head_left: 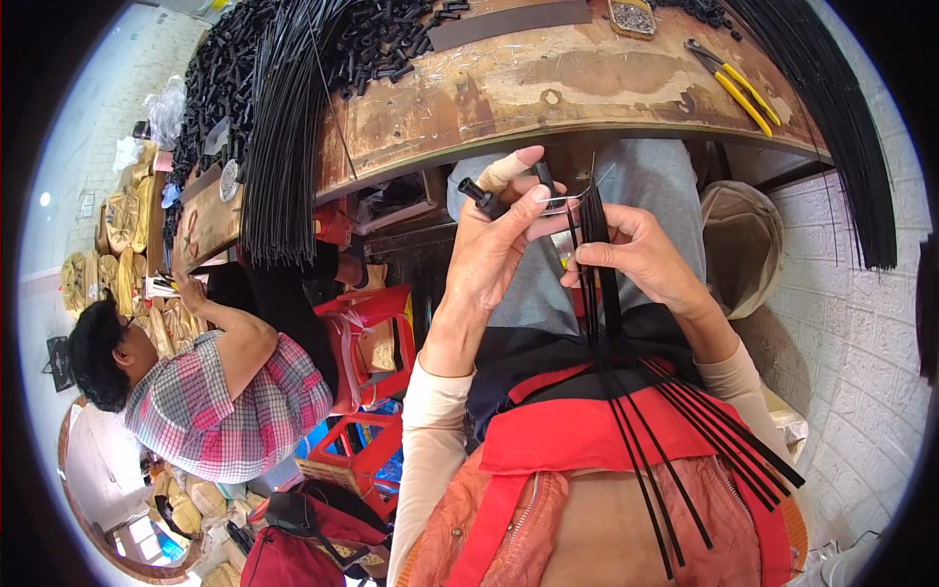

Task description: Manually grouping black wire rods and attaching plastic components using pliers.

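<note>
My left hand (499,230) is closed, with a short black collared tube (481,199) sticking out between its fingers. A second black tube (544,176) shows by its fingertips, and one finger is wrapped in tan tape. Between that thumb and a finger runs a thin silvery wire (559,199), reaching to the tips of a bundle of thin black rods (595,220). My right hand (636,249) pinches the bundle below the tips. The rods hang down over my lap, and their lower ends (719,430) fan out across my red apron (587,430).
Ahead stands a worn wooden table (587,88) with piled black tubes (377,44), more black rods (284,127), yellow-handled pliers (734,88) and a small tray of metal bits (632,18). A co-worker (225,391) sits at left beside red stools (367,338). A fabric-lined bin (743,245) is right.
</note>
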Demonstrator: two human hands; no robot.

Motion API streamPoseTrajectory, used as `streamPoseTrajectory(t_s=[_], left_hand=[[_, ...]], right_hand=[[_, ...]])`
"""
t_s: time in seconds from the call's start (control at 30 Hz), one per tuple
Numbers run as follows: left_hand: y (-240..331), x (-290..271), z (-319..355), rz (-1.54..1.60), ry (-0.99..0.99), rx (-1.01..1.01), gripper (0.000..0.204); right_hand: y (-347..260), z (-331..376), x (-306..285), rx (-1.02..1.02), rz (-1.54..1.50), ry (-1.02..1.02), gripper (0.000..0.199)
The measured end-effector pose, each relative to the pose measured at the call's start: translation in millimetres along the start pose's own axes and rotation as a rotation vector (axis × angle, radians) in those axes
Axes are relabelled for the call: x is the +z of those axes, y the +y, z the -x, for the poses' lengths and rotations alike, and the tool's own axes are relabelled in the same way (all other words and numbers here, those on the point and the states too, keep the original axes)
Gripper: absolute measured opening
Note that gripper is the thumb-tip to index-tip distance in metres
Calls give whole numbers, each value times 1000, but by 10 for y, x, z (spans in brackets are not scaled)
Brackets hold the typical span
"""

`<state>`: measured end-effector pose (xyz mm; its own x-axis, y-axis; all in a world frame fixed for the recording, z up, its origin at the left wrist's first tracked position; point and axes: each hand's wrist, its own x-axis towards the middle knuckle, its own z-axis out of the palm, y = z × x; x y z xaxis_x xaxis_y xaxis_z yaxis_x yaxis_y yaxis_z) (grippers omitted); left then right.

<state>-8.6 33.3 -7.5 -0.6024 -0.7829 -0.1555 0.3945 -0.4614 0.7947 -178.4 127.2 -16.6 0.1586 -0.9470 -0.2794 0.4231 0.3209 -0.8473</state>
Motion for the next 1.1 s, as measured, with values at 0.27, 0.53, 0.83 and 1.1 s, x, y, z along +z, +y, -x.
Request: streamPoseTrajectory(t_s=[0.27, 0.53, 0.83, 1.1], left_hand=[[-5, -83, -29, 89, -7, -133, 27], [-9, -83, -9, 125, -7, -141, 22], [-14, -48, 34, 73, 30, -90, 20], [-8, 33, 167, -4, 79, -22, 31]], right_hand=[[-3, 1, 5, 3, 3, -2, 27], [1, 11, 15, -20, 9, 13, 26], [-5, 32, 43, -11, -12, 25, 26], [-27, 44, 90, -29, -30, 51, 25]])
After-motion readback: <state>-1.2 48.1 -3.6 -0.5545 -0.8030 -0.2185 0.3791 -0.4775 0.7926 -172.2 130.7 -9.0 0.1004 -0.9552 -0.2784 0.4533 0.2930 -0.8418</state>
